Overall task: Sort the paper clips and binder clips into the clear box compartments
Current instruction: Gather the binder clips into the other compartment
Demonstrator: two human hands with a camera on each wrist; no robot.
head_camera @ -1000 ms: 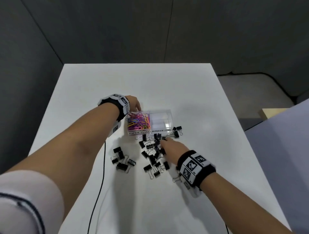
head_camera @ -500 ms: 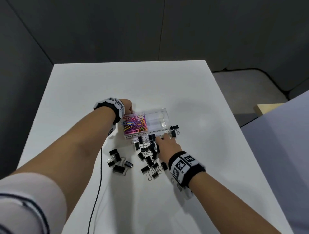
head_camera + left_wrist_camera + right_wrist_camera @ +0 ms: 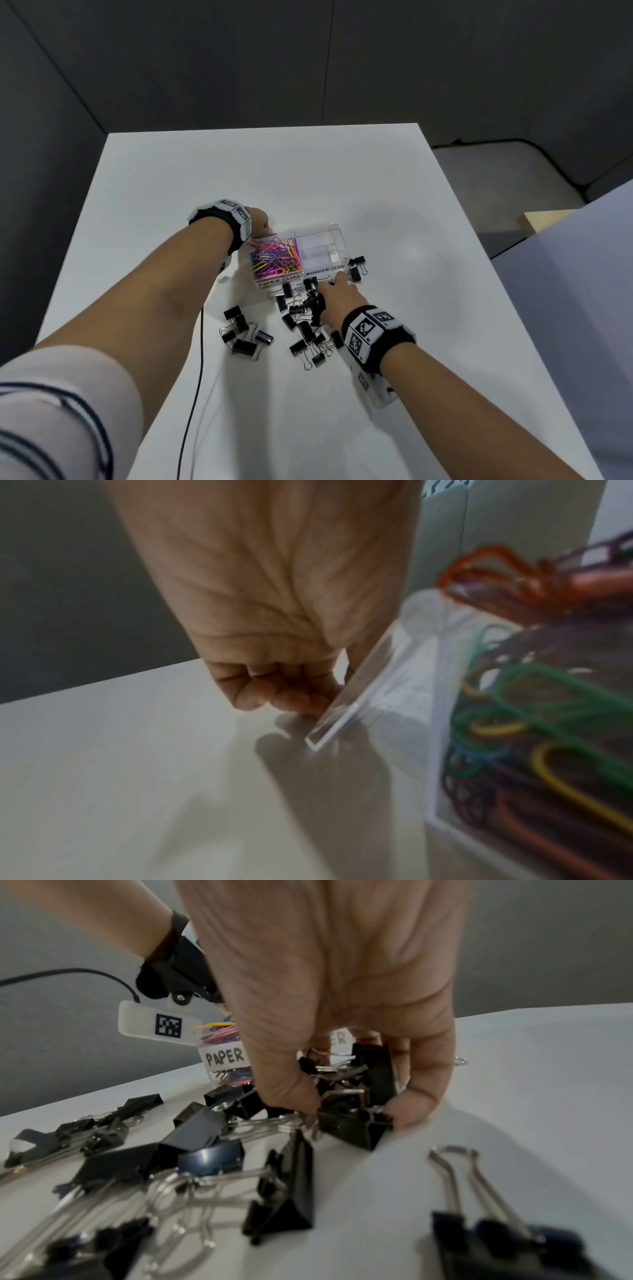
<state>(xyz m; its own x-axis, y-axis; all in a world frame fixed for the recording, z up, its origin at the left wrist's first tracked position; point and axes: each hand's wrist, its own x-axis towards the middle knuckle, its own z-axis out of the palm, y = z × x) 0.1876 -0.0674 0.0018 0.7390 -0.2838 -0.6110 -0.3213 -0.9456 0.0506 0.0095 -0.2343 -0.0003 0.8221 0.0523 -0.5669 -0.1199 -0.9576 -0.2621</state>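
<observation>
The clear box [image 3: 301, 253] sits on the white desk [image 3: 411, 342], and everything else is best told from it. Its left compartment, labelled PAPER CLIPS, is heaped with coloured paper clips [image 3: 275, 260]; its right compartment, labelled BINDER CLIPS, looks bare. So the paper clip half seems done, and the binder clip half is the step now in hand.

The left hand [image 3: 258, 219] is at the box's far left corner, fingers curled in beside the clear wall, apparently steadying it; from the wrist view I cannot tell whether they truly grip it. The right hand [image 3: 334, 296] is just in front of the box, down in the scatter of black binder clips [image 3: 301, 322]. Its thumb and fingers [image 3: 421, 1110] are closed around a small cluster of them, one clip [image 3: 352, 1130] pinched low against the desk.

More binder clips lie further out in front of the box, with a few at its right end [image 3: 356, 269].

The next move, I judge, is to lift that handful clear, carry it over the near wall and drop it in the right compartment. The wire handles are tangled, so neighbours may drag along.
</observation>
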